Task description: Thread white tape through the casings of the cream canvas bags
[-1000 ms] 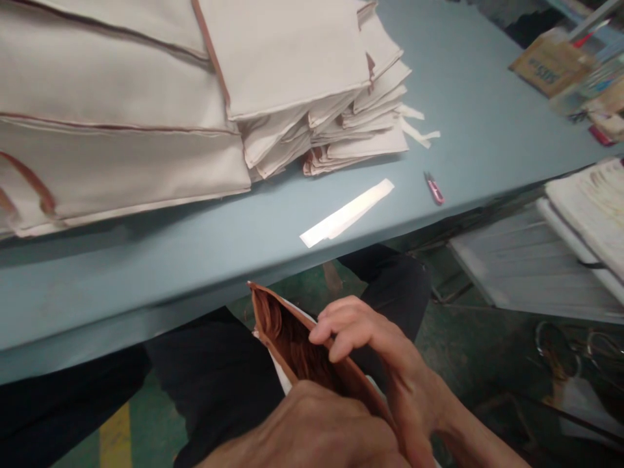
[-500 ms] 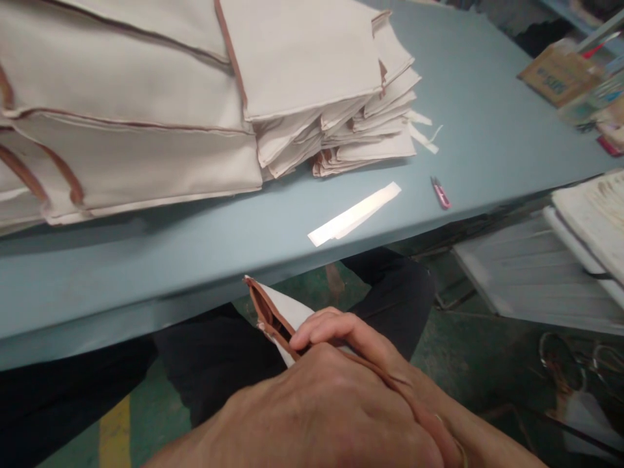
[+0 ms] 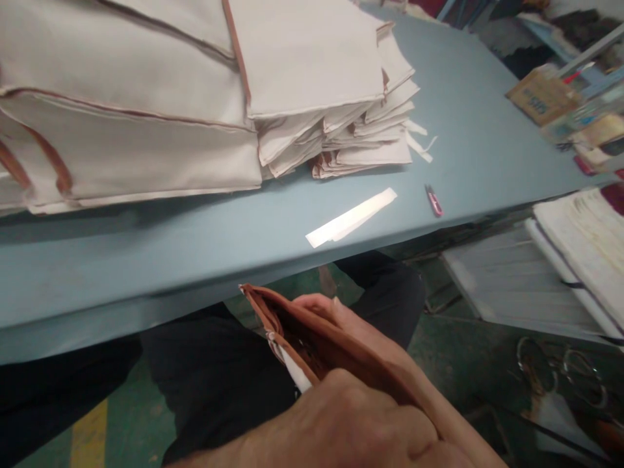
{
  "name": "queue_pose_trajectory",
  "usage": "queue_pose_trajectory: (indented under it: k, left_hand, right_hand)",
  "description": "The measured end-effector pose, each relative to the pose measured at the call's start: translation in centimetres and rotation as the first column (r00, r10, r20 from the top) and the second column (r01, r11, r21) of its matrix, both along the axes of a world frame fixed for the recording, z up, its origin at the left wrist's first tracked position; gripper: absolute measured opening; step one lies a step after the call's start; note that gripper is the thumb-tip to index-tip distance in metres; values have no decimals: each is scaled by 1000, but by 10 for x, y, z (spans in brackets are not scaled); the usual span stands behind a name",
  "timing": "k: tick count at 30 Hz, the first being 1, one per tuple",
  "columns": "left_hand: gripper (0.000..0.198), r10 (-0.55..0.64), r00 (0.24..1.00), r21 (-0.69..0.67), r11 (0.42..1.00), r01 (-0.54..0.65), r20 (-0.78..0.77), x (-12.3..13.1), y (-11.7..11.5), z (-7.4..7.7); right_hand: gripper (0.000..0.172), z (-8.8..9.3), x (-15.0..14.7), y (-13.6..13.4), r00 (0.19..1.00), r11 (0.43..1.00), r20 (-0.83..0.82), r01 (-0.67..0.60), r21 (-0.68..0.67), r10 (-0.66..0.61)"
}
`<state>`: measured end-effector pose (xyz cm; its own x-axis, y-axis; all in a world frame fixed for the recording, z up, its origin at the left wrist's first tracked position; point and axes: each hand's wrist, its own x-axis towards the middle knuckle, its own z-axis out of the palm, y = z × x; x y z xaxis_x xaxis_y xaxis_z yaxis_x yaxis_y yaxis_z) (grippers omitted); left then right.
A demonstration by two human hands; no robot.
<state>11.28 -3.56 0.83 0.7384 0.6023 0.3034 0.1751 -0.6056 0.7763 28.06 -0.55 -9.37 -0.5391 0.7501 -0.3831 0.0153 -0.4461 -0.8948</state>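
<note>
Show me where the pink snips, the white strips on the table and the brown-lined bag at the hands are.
Pink snips (image 3: 435,203): head view, on the handle.
White strips (image 3: 351,218): head view, on the middle of the upper strip.
Brown-lined bag (image 3: 336,346): head view, on the lining inside the opening.

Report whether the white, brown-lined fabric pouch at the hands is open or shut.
Open: the white, brown-lined fabric pouch shows parted brown edges with dark interior between.

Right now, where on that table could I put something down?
Bare tabletop lies between the stacked beige bags and the cardboard box; another bare strip runs along the front edge, left of the white strips. Crowded: the pile itself, and in front of the tabletop, where left hand and right hand flank the brown-lined bag.
</note>
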Motion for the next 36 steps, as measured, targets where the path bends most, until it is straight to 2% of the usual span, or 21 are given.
queue_pose_trajectory:
  k: [2,4,5,7,8,10,13,15,20,23,26,28,32,36]
  left_hand:
    - [46,36,999,22,999,-35,-21,-3,8,1]
    - [44,164,986,-48,985,-164,-1,-13,17,0]
    - [41,203,979,-119,973,-197,38,-21,21,-1]
    - [37,208,970,-221,959,-177,123,-36,29,-5]
    - [35,195,970,-230,960,-159,143,-43,32,-7]
    - [33,172,975,-204,969,-142,138,-53,35,-12]
    - [29,155,981,-160,978,-135,114,-59,36,-15]
    - [27,155,980,-133,981,-139,122,-61,34,-15]
    - [17,217,972,-49,976,-214,87,-71,26,-16]
    - [15,254,966,27,967,-255,39,-79,21,-17]
    - [17,264,964,81,960,-267,42,-84,20,-15]
    - [18,274,961,98,956,-277,46,-88,23,-13]
    - [34,281,956,21,959,-284,78,-91,32,-11]
    - [57,321,943,-167,938,-304,86,-93,42,-19]
  right_hand:
    - [71,13,11,1,993,989,21,114,98,-116]
    - [71,36,22,-2,972,939,35,215,267,-233]
    - [69,49,25,-3,969,913,47,212,349,-243]
    - [64,73,25,-7,981,887,48,148,438,-188]
    - [62,82,22,-7,989,863,42,100,495,-139]
    - [55,92,12,-4,996,781,55,18,624,-67]
    - [50,92,0,7,996,638,49,6,770,-68]
    - [49,90,-5,14,997,573,29,17,819,-70]
    - [50,89,-15,22,999,555,36,-45,831,27]
    - [59,88,-20,29,987,517,133,-160,841,90]
    - [60,87,-25,37,957,476,257,-290,830,135]
    - [57,89,-29,42,943,488,268,-330,808,196]
    - [45,94,-35,44,954,594,104,-259,762,283]
    - [41,97,-30,39,974,712,-65,-111,693,215]
